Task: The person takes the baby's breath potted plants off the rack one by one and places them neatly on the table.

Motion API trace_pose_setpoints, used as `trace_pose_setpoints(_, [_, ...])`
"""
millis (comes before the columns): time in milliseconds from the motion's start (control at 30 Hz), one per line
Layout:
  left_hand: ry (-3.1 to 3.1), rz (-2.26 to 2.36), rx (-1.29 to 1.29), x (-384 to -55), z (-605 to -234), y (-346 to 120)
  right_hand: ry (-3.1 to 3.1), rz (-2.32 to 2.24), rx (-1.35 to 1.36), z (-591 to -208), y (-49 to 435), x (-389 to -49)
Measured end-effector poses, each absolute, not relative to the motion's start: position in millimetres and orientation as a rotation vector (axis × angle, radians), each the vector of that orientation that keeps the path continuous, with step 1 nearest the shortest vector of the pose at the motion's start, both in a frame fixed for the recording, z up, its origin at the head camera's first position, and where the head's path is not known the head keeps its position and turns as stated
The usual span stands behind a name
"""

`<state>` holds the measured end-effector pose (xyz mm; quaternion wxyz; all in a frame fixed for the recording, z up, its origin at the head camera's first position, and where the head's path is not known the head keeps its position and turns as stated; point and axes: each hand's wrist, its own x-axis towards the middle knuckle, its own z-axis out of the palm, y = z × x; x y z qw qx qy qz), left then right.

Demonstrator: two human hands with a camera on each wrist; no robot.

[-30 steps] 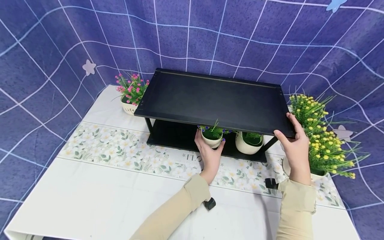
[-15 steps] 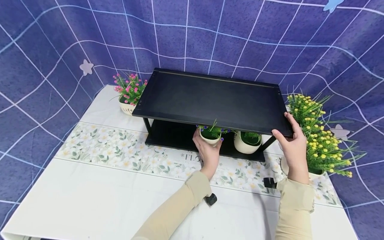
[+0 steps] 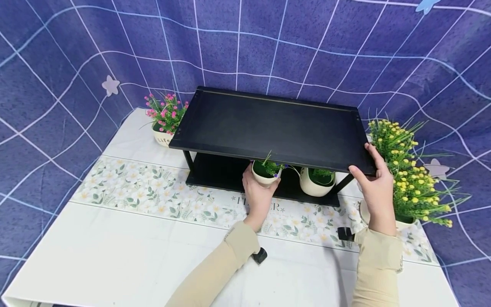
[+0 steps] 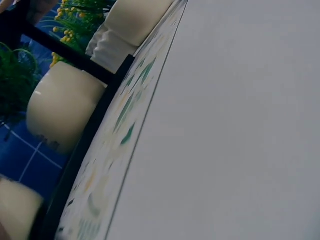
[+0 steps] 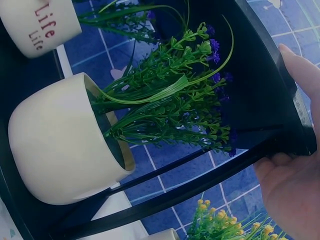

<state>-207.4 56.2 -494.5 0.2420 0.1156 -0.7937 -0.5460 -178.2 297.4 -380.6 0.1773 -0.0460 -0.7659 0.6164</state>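
A black two-tier rack (image 3: 268,128) stands on the table. On its lower shelf, under the front edge of the top board, my left hand (image 3: 258,196) grips a small white potted plant (image 3: 264,178) with purple flowers, fingers on its left and thumb on its right. Red "Life" lettering shows on this potted plant (image 5: 42,27) in the right wrist view. To its right sits a second white potted plant (image 3: 316,183), also purple-flowered, beside the rack's right post. My right hand (image 3: 377,192) holds the top board's front right corner, thumb on the front edge, fingers over the side.
Right of the rack, close to my right hand, stands a large yellow-flowered potted plant (image 3: 410,183). A pink-flowered potted plant (image 3: 165,115) stands at the rack's left. A flower-patterned strip (image 3: 153,192) crosses the white table (image 3: 115,251); a blue grid-lined curtain (image 3: 245,47) hangs behind.
My left hand has shifted slightly left along the lower shelf with the potted plant, widening the gap to the second one. My right hand keeps its hold on the corner.
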Motion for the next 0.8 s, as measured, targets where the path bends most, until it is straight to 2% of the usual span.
trace_pose_setpoints(467, [-2.392, -1.560, 0.256, -193.2, -479.8, 10.2, -2.144, 1.766, -0.123, -379.8, 296.6, -177.0])
trace_pose_setpoints(800, [-2.384, -1.528, 0.104, -185.7, -480.8, -18.4, -2.159, 1.749, -0.126, -380.6, 296.6, -178.2])
